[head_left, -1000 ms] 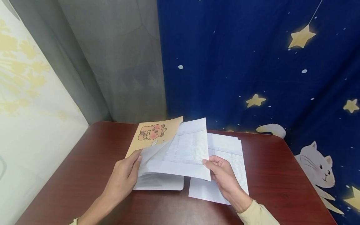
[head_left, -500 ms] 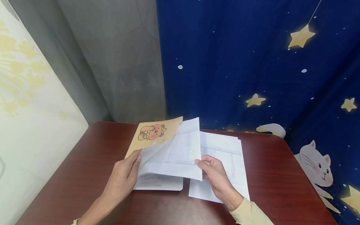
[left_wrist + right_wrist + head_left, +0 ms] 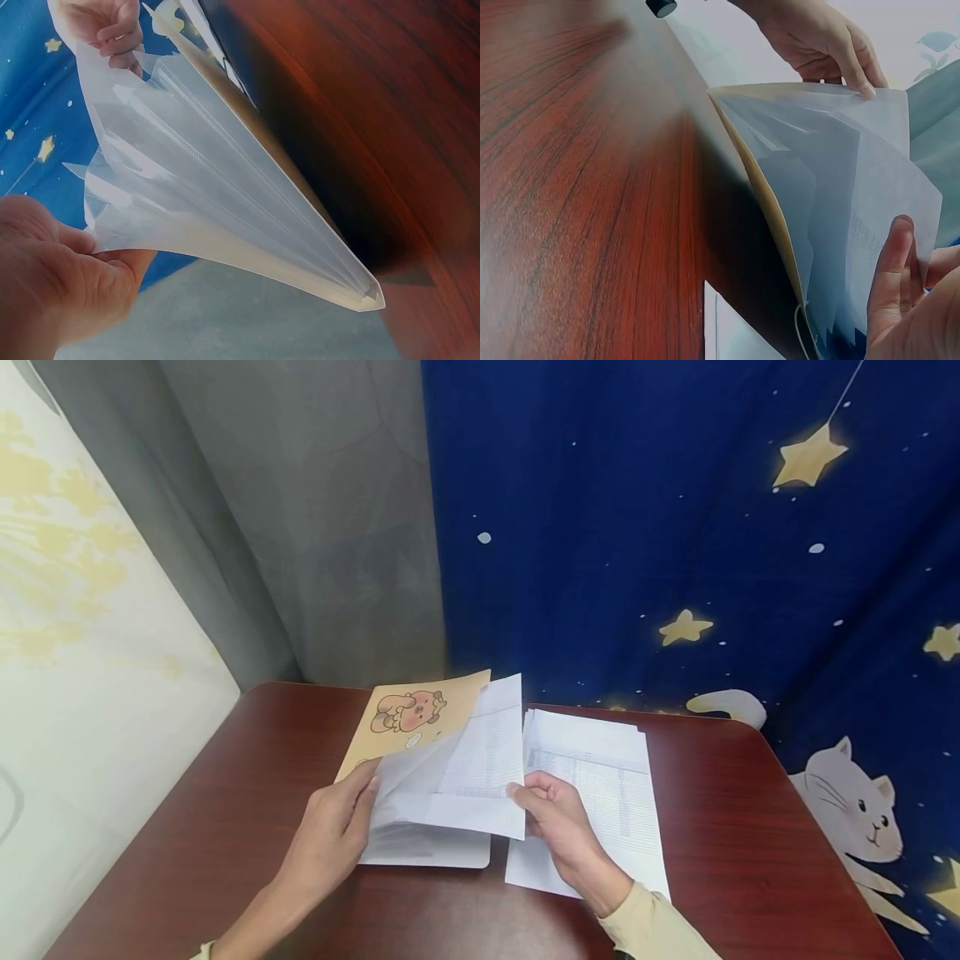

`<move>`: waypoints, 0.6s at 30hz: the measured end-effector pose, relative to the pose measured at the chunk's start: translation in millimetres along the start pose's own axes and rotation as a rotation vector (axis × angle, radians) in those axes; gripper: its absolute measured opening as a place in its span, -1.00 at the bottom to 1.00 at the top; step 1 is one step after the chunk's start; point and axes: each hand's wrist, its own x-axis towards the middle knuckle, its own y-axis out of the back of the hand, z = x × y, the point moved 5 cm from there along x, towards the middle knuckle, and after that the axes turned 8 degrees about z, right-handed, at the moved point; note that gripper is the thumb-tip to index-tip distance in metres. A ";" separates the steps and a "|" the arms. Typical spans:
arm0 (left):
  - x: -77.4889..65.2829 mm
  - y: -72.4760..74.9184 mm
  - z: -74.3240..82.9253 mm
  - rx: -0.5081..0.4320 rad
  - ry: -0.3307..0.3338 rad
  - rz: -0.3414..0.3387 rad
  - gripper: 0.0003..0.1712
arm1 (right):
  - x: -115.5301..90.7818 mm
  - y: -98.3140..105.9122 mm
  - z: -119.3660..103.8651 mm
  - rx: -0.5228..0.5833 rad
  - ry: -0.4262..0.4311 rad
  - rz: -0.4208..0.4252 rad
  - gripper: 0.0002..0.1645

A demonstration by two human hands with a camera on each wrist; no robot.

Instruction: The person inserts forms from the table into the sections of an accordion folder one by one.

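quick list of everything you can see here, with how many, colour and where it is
folder: 1, tan cover with cartoon animal, on table, left of centre
clear pockets: several, see-through, inside folder
held sheet: 1 visible, white, printed, partly behind clear film
loose sheets: at least 2, white, printed, on table right of folder
table: 1, reddish brown, under everything
grey curtain: 1, grey, behind table, left of blue
blue curtain: 1, dark blue with cartoon prints, behind table, right
white backdrop: 1, white with pale yellow print, far left
left hand: 1, bare, pinching clear pockets
right hand: 1, bare, pinching held sheet
sleeves: 2, pale yellow, at wrists
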 end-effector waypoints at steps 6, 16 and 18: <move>-0.7 -0.9 0.7 -0.007 0.001 0.004 -0.62 | 2.5 -7.2 1.2 0.011 0.003 -0.015 -0.70; 0.5 -2.9 1.6 0.002 -0.003 -0.018 -0.63 | 4.0 -25.1 -2.6 0.028 0.007 -0.024 -0.78; 0.5 -2.6 1.7 0.008 0.001 -0.024 -0.64 | 4.2 -29.8 -3.6 0.029 0.011 -0.029 -0.78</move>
